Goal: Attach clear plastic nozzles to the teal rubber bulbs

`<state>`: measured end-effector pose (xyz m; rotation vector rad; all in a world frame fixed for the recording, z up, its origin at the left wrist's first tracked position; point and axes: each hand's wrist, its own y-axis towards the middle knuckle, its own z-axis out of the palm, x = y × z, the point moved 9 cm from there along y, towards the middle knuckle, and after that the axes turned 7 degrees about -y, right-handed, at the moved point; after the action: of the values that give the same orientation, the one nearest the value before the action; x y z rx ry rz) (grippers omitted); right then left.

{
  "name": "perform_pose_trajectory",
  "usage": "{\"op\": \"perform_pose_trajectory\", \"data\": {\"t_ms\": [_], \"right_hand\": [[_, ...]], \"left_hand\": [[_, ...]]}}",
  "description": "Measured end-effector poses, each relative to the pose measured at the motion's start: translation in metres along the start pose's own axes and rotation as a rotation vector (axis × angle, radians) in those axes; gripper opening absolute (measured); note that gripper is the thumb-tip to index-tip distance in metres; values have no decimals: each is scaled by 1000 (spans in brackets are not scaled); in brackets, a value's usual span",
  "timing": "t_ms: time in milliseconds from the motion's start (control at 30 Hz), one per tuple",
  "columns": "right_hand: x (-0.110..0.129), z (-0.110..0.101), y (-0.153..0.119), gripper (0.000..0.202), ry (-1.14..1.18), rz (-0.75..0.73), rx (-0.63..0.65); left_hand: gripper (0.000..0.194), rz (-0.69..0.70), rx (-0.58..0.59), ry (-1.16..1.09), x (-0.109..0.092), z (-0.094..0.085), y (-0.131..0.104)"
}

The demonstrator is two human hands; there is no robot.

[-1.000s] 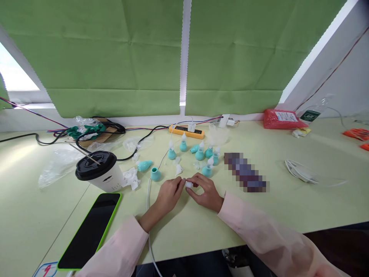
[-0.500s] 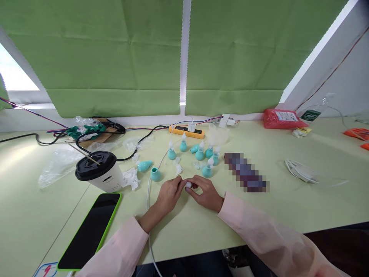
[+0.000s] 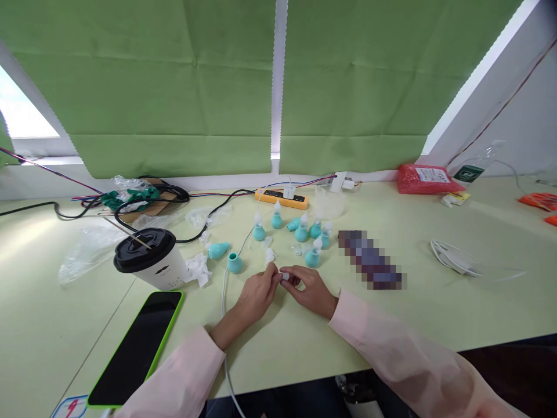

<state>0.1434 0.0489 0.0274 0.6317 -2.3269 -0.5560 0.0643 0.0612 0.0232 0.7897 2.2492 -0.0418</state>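
Observation:
A small white plastic piece (image 3: 285, 276) is pinched where my fingertips meet, above the near middle of the table. My left hand (image 3: 259, 293) is closed, thumb and forefinger at the piece's left side. From the right, my right hand (image 3: 311, 290) grips it with thumb and bent fingers, partly hiding it. Beyond the hands stand several teal squeeze bulbs with clear tips, such as the nearest bulb (image 3: 312, 258). An open-necked teal bulb (image 3: 235, 263) stands without a tip, and another bulb (image 3: 218, 250) lies on its side. Loose clear plastic parts (image 3: 299, 249) lie among them.
At the left are a lidded paper cup (image 3: 159, 267) with a straw and a phone (image 3: 137, 348) in a green case. A white cable (image 3: 224, 302) passes left of my hands. Behind the bulbs sits a yellow power strip (image 3: 282, 199). A pixelated object (image 3: 369, 260) lies right.
The white piece has been turned slightly between my fingers, and my left fingertips have shifted a little. The bulbs and other things stay where they were.

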Motion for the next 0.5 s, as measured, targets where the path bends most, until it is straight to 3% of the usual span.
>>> {"op": "perform_pose_trajectory", "data": {"t_ms": [500], "right_hand": [[7,-4,2,15,-77,-16,-4]], "left_hand": [[24,48,-20,135,-3,-1,0]]}}
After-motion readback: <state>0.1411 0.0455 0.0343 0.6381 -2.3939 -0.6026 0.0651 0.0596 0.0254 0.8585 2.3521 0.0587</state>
